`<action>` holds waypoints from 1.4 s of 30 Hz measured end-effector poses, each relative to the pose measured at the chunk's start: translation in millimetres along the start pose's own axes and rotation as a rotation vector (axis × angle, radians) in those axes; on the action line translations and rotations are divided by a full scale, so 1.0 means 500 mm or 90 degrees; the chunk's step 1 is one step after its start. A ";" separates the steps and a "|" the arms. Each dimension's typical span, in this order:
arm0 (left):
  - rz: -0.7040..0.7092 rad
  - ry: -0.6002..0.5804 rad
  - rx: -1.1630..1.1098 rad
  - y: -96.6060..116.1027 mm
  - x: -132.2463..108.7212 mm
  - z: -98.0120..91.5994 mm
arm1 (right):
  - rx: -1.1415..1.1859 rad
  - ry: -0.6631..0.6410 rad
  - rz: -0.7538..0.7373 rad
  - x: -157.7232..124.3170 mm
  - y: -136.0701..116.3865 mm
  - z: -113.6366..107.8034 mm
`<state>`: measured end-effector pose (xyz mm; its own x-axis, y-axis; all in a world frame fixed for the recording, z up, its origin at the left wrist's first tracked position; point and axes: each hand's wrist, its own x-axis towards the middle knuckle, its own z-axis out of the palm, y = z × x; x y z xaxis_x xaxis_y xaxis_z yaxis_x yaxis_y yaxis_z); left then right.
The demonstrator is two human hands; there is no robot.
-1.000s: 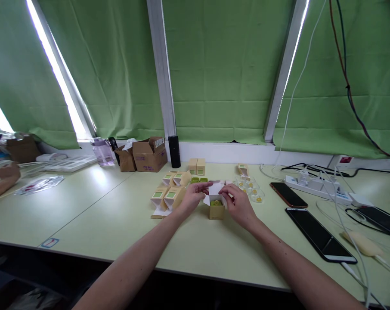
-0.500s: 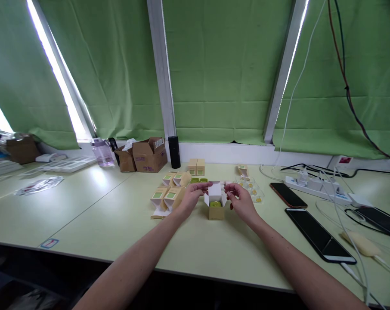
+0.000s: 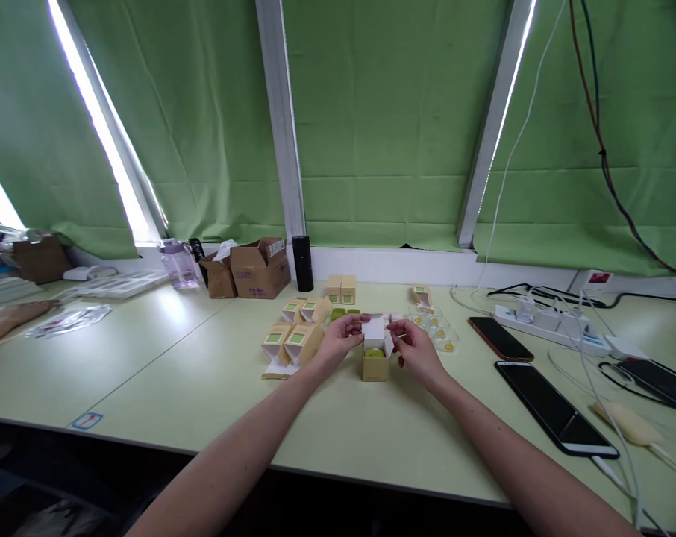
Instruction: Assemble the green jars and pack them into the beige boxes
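Note:
A small tan cardboard box (image 3: 375,371) stands upright on the table in front of me, its white-lined top flap raised at the back. Inside it sits a round green item (image 3: 374,353). At the box's left side, my left hand (image 3: 341,339) has its fingers closed at the raised flap's edge and the left side flap. On the opposite side my right hand (image 3: 416,347) pinches near the right white side flap (image 3: 388,344). To the left of my left hand lie several similar tan boxes (image 3: 304,339) with green labels, lids open. More green items (image 3: 346,312) are partly hidden behind my left hand.
Two closed tan boxes (image 3: 341,287) stand farther back. A clear plastic tray (image 3: 444,335) with yellowish pieces lies right, below another open box (image 3: 421,297). Phones (image 3: 554,406), cables and a power strip (image 3: 551,328) occupy the right. Another person's arm (image 3: 13,321) rests at far left.
My left fingers have moved in against the box, and its left side flap no longer sticks out. My right hand has shifted slightly toward the right flap. Another person's arm has appeared at far left.

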<state>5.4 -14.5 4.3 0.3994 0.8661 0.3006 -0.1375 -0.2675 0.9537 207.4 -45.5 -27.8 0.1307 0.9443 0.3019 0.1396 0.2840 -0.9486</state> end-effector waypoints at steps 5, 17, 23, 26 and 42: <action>0.004 -0.005 0.031 0.000 -0.003 0.007 | -0.001 -0.001 0.001 -0.001 -0.003 0.002; 0.006 0.000 0.116 0.004 -0.010 0.018 | 0.008 -0.023 0.039 -0.007 -0.019 0.000; 0.002 -0.002 0.132 0.007 -0.012 0.021 | 0.028 -0.042 0.056 -0.016 -0.039 -0.001; 0.004 -0.005 0.130 0.005 -0.010 0.022 | 0.034 -0.050 0.056 -0.018 -0.043 0.000; 0.018 -0.004 0.146 0.002 -0.008 0.022 | 0.006 -0.083 0.054 -0.020 -0.007 0.015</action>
<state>13.6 -22.7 4.2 0.4040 0.8545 0.3266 0.0611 -0.3814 0.9224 198.3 -54.5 -28.1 0.0137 0.9785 0.2060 0.1239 0.2027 -0.9714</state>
